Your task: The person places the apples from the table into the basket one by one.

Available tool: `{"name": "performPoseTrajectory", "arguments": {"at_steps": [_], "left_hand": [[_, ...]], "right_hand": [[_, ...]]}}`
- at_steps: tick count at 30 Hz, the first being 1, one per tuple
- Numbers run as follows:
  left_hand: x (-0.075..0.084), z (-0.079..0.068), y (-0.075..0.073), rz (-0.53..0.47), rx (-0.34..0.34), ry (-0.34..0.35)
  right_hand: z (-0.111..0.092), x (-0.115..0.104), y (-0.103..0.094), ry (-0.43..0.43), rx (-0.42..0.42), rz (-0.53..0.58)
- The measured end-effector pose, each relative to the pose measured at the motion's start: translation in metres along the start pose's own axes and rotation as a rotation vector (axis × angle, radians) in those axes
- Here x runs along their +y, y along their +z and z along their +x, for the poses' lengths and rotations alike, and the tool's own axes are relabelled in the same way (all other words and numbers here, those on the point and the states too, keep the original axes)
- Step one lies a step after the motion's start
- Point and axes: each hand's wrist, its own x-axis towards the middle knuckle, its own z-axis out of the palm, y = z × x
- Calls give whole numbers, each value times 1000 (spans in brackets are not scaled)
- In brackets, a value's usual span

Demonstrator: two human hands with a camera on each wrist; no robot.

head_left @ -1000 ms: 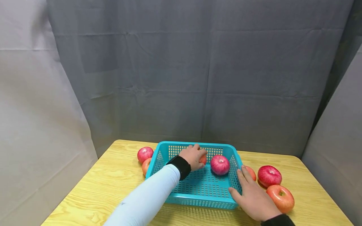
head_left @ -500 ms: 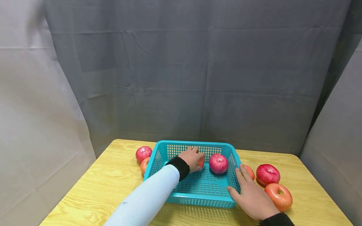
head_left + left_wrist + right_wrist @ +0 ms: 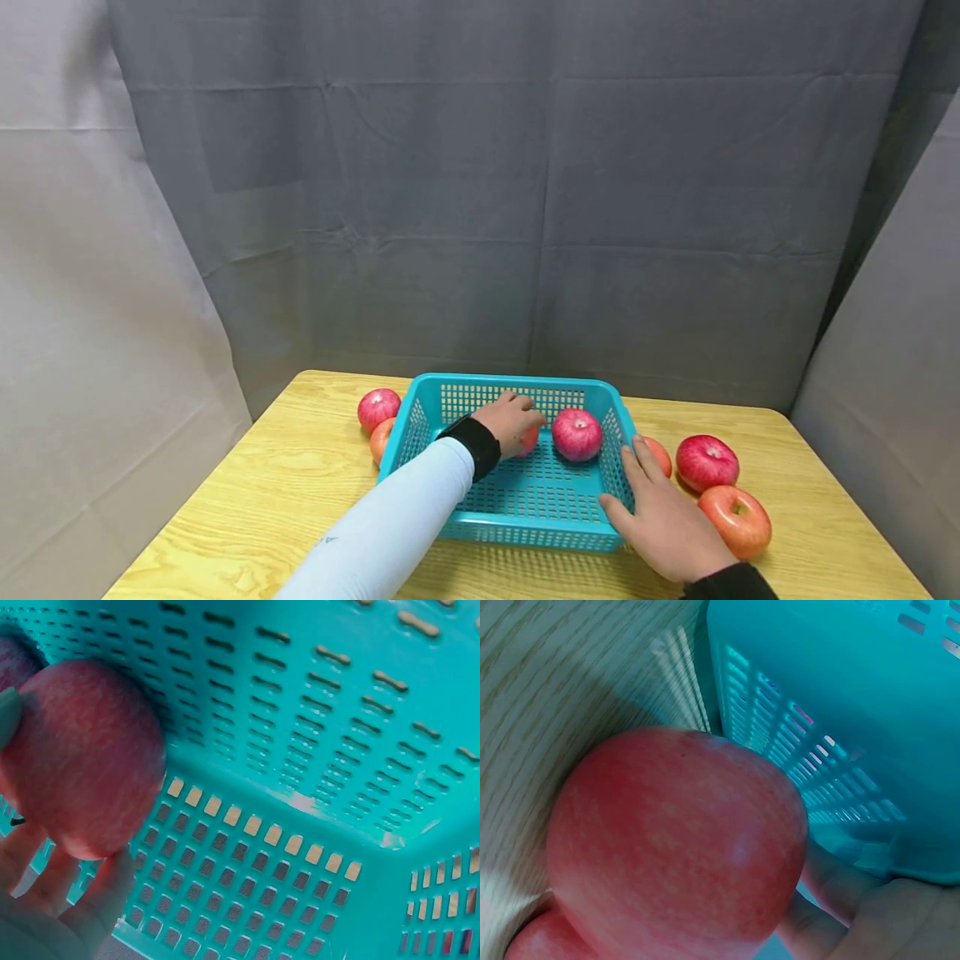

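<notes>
In the head view a turquoise plastic basket (image 3: 528, 533) stands on the table. Inside it, my left hand (image 3: 504, 423) holds a red apple (image 3: 529, 442) near the back wall. The left wrist view shows the fingers (image 3: 97, 896) and thumb on opposite sides of that apple (image 3: 86, 757). A second, darker red apple (image 3: 577, 434) sits in the basket to its right. My right hand (image 3: 669, 525) lies with straight fingers along the basket's right rim. A large apple (image 3: 679, 840) beside the basket fills much of the right wrist view, overlapping that hand's fingertips there.
Outside the basket on the right lie a dark red apple (image 3: 707, 463), an orange-red apple (image 3: 736, 522) and a partly hidden apple (image 3: 658, 455). Two more, a pink-red apple (image 3: 378, 409) and an orange apple (image 3: 381, 439), lie on the left. A grey curtain (image 3: 480, 208) hangs behind.
My left hand, with the apple, has shifted slightly, and the apple shows a little lower in the basket. The right hand stays at the rim. The whole head view has drifted slightly left.
</notes>
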Motion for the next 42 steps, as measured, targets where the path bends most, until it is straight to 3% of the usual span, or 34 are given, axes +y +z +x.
{"name": "performPoseTrajectory", "arguments": {"at_steps": [13,24,37,42], "left_hand": [[-2,-8,-6,-4,-50,-69],[-28,-17,-10,-10,-75,-146],[-48,-39,-28,-34,-128,-201],[-51,-45,-39,-32,-121,-194]], "right_hand": [[0,1,2,-12,8,-4],[1,2,1,-40,36,-3],[2,2,0,-14,-7,-15],[3,1,1,-19,-7,-17]]}}
